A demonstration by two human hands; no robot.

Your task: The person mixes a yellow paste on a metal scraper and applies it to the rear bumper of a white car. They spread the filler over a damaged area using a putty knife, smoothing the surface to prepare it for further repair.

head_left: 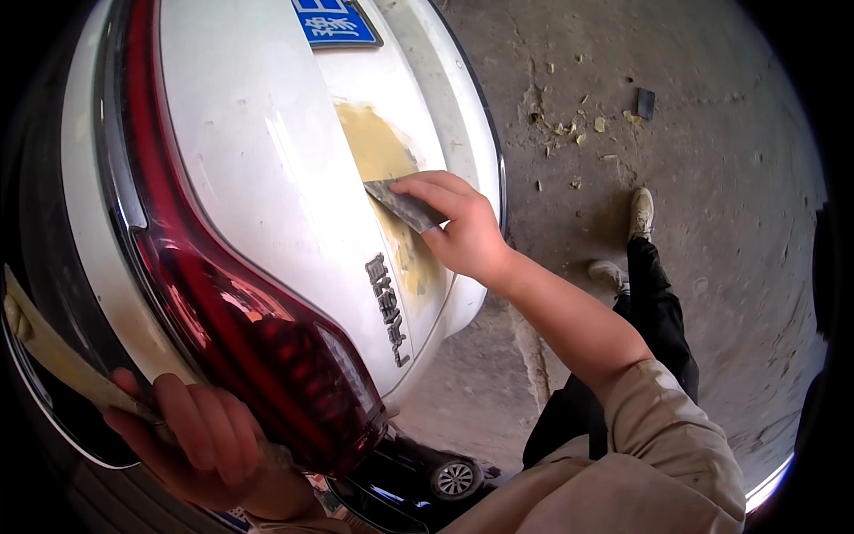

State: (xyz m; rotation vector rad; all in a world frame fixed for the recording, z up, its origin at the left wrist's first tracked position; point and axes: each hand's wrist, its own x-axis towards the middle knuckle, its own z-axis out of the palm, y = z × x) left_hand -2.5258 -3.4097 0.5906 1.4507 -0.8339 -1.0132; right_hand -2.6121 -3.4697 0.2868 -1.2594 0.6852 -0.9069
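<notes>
My right hand [463, 224] pinches a flat dark grey putty spreader [407, 206] smeared with yellow, thumb on one side and fingers on the other. Its edge rests against a patch of yellow filler [372, 141] on the rear panel of a white car [258, 133]. The filler runs down beside dark metallic lettering [386, 311], thin and streaky at its lower end. At the lower left, in shadow, my left hand [200, 427] is closed around the end of a long pale flat board [67, 356]. A yellowish lump sits near the board's far end.
A red tail light [240, 329] curves between my hands. A blue plate [336, 22] is mounted at the top. Yellowish scraps [569, 131] and a dark rectangular piece [645, 103] lie on the concrete floor [712, 178]. Behind stands a black car's wheel [455, 479]. My shoe [641, 214] is at right.
</notes>
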